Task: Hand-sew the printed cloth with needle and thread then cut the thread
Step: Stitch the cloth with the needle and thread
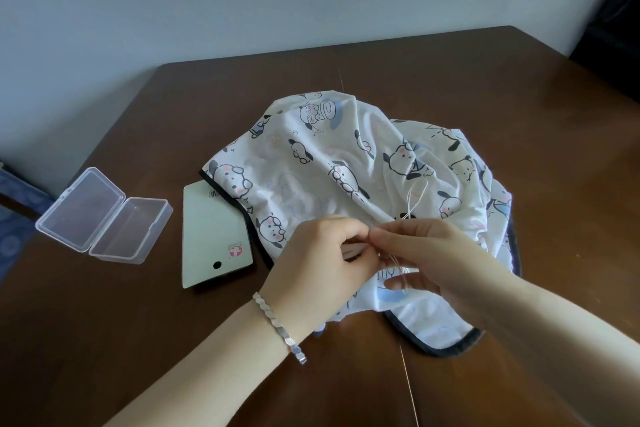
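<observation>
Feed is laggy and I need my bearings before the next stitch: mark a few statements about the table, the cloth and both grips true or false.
The clear plastic box lies open, left of the printed cloth. True.
The pale green card lies on top of the cloth. False: it lies on the table, with the cloth's dark edge over its corner.
The right grip rests flat and idle. False: its fingertips pinch a needle at the cloth, beside the left grip.
A loop of pale thread shows above the right grip. True.
</observation>
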